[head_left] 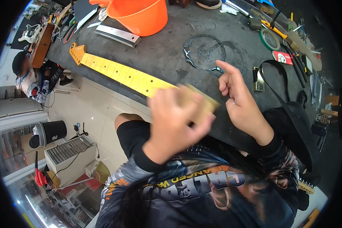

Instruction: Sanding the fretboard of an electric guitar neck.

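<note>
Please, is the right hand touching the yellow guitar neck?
Apart. The head view shows it: a strip of dark bench lies between the right hand and the visible part of the yellow guitar neck.

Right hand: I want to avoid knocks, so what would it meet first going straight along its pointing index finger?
Probably the orange tub, after the right hand crosses above the wet ring mark on the tabletop. The hand's height is unclear, so it might touch the tabletop sooner.
</note>
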`<state>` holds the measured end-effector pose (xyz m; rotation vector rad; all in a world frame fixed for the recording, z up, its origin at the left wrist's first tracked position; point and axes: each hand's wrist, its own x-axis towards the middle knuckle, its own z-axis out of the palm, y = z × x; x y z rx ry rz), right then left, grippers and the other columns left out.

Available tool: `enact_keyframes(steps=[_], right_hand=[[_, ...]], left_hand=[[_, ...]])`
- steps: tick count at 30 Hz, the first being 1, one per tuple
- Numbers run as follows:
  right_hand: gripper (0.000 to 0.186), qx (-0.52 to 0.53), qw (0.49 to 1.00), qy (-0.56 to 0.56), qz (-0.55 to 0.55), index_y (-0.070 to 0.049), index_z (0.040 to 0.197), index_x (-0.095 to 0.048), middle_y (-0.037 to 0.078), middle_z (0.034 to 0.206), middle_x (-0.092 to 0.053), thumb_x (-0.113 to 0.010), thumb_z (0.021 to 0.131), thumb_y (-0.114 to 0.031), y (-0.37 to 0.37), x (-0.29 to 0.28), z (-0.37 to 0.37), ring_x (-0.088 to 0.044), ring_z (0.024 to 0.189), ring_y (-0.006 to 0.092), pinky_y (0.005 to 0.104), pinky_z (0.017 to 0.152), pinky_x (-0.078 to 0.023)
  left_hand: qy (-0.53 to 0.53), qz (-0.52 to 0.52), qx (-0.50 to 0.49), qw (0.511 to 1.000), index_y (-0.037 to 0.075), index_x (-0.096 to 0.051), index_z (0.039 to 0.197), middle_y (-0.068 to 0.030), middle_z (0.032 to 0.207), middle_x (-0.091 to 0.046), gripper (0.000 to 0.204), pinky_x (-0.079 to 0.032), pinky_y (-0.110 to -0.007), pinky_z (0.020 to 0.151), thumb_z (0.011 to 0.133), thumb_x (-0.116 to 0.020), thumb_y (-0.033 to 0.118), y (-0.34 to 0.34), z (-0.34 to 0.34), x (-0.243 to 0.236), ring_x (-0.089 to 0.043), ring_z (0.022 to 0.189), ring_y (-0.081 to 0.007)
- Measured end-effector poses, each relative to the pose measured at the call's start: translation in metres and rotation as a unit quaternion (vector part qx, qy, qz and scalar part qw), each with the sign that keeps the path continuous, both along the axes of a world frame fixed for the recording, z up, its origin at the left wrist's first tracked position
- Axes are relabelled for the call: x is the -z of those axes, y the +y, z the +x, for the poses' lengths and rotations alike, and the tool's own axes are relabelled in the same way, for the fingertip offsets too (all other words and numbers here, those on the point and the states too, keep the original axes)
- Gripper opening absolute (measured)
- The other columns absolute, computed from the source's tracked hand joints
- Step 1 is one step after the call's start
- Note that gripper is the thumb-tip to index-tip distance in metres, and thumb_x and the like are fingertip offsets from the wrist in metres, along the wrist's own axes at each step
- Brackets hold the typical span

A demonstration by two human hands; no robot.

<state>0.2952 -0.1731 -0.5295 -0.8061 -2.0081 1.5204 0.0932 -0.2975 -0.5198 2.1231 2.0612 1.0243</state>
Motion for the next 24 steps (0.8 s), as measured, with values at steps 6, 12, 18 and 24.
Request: enact_keyframes(steps=[6, 12, 18, 24], right_hand=[[0.103, 0.017, 1.0, 0.001, 0.009, -0.005, 0.173, -0.037, 0.005, 0.118, -0.045, -0.036, 0.073, 0.024, -0.003, -0.001, 0.003, -0.045, 0.108, 0.0166, 0.0277, 0.105, -0.04], [0.091, 0.051, 0.998, -0.001, -0.026, -0.006, 0.169, -0.042, 0.006, 0.118, -0.049, -0.041, 0.083, 0.022, -0.003, 0.004, 0.002, -0.05, 0.107, 0.018, 0.0304, 0.104, -0.046], [0.083, 0.061, 0.998, -0.003, -0.024, -0.007, 0.168, -0.043, 0.005, 0.119, -0.05, -0.044, 0.09, 0.021, -0.005, -0.005, -0.001, -0.049, 0.106, 0.0146, 0.0279, 0.098, -0.046], [0.076, 0.087, 0.995, 0.022, -0.044, -0.005, 0.167, -0.044, 0.004, 0.12, -0.051, -0.046, 0.094, 0.018, -0.001, 0.003, 0.002, -0.05, 0.106, 0.0129, 0.0266, 0.096, -0.047]], left_hand=[[0.04, 0.075, -0.148, 0.985, 0.009, -0.08, 0.107, -0.0131, 0.11, -0.069, 0.028, -0.05, -0.05, 0.092, 0.086, -0.092, 0.024, 0.016, -0.103, 0.01, -0.061, 0.104, -0.0353], [0.001, -0.005, 0.055, 0.998, 0.012, -0.083, 0.114, -0.0165, 0.114, -0.069, 0.047, -0.047, -0.051, 0.096, 0.079, -0.095, 0.04, 0.003, 0.0, -0.004, -0.062, 0.11, -0.0363], [0.044, 0.018, -0.132, 0.99, 0.01, -0.081, 0.107, -0.0131, 0.111, -0.071, 0.031, -0.049, -0.05, 0.094, 0.084, -0.093, 0.026, 0.012, -0.064, 0.0, -0.063, 0.108, -0.0341], [0.039, 0.003, -0.047, 0.998, 0.011, -0.081, 0.111, -0.0155, 0.117, -0.069, 0.046, -0.048, -0.051, 0.096, 0.079, -0.097, 0.039, 0.01, -0.042, 0.004, -0.062, 0.11, -0.0358]])
